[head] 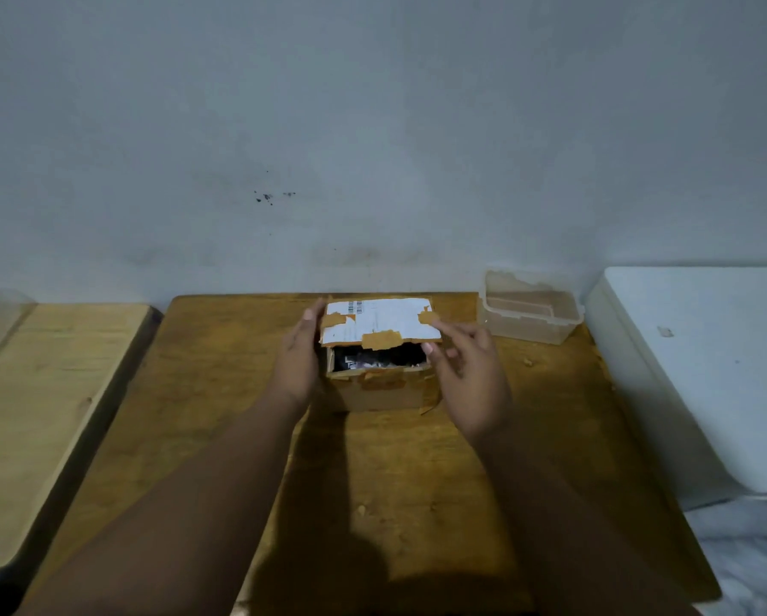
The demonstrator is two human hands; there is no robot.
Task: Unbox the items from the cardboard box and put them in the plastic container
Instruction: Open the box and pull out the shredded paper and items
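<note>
We see a small cardboard box (379,384) on the brown desk (221,393), its labelled top flap (379,322), patched with brown tape, lifted to show dark items (379,358) inside. Our left hand (295,362) lies flat and open against the box's left side, while our right hand (466,371) pinches the flap's right edge with loosely curled fingers. The box sits between our hands; the clear plastic container (530,311) stands at the desk's far right corner.
</note>
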